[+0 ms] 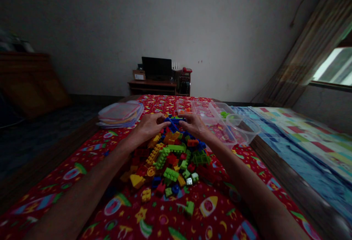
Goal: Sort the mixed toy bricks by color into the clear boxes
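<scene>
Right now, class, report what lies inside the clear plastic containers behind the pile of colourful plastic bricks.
Green plastic bricks show in one clear plastic container. The right hand, gripping blue plastic bricks with the left hand, hides the nearest container at its corner.

The left hand (150, 125) and right hand (194, 124) cover part of the blue bricks (173, 122) they hold. The window (334, 67) is cut off by the right edge.

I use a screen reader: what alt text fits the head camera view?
The left hand and right hand hold a blue brick piece together over a heap of colourful toy bricks on a red patterned cloth. Clear containers lie right of it, stacked lids left, and a desk with a dark monitor stands by the far wall.
</scene>
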The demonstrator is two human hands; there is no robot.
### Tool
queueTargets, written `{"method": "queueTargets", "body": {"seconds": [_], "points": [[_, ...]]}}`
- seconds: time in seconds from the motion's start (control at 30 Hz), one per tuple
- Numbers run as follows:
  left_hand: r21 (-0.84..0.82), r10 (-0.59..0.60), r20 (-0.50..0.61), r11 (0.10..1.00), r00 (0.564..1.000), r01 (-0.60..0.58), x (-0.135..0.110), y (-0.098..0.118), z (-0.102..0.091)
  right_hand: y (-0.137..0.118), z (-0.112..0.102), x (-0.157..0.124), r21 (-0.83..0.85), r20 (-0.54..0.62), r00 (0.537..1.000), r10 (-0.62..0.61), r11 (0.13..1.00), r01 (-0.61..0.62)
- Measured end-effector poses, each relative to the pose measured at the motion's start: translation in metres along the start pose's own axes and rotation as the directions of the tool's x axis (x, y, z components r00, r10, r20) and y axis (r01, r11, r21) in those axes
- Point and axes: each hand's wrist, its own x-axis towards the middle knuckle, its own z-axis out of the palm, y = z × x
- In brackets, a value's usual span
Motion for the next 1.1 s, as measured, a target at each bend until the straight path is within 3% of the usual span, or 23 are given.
{"method": "queueTargets", "body": {"seconds": [0.1, 0.17, 0.33, 0.5, 0.7, 0.83, 0.93, 1.03, 1.1], "points": [[0.045, 0.005, -0.060, 0.999, 0.998, -0.002, -0.001, 0.007, 0.003, -0.003, 0.004, -0.001, 0.102, 0.091, 0.996, -0.008, 0.995, -0.002], [0.025, -0.025, -0.066, 0.999, 0.997, 0.027, -0.001, 0.006, 0.006, -0.002, 0.006, -0.001, 0.112, 0.084, 0.996, -0.004, 0.994, -0.005], [-0.116, -0.090, -0.034, 0.990, 0.995, 0.085, 0.001, 0.001, 0.015, 0.000, 0.009, -0.002, -0.043, -0.012, 1.000, -0.004, 0.999, 0.003], [-0.153, -0.013, 0.083, 0.988, 0.996, 0.026, -0.001, 0.004, 0.014, -0.004, 0.002, -0.004, -0.172, -0.088, 0.996, -0.001, 0.985, -0.014], [-0.041, 0.054, 0.089, 0.998, 0.995, -0.050, -0.001, 0.000, 0.005, -0.008, -0.042, -0.003, -0.318, -0.282, 0.959, -0.025, 0.946, -0.069], [-0.076, 0.094, 0.141, 0.994, 0.986, -0.084, 0.000, -0.005, 0.007, -0.002, -0.080, -0.005, -0.410, -0.435, 0.898, -0.068, 0.903, -0.130], [-0.110, 0.197, 0.260, 0.979, 0.945, -0.173, 0.001, -0.008, 0.013, 0.009, -0.105, -0.009, -0.466, -0.526, 0.847, -0.081, 0.861, -0.206], [-0.100, 0.243, 0.360, 0.970, 0.901, -0.221, 0.001, -0.011, 0.019, 0.022, -0.130, -0.018, -0.551, -0.620, 0.774, -0.132, 0.775, -0.310], [-0.093, 0.220, 0.375, 0.975, 0.900, -0.200, 0.001, -0.012, 0.020, 0.034, -0.148, -0.028, -0.591, -0.668, 0.734, -0.122, 0.687, -0.423]]}}
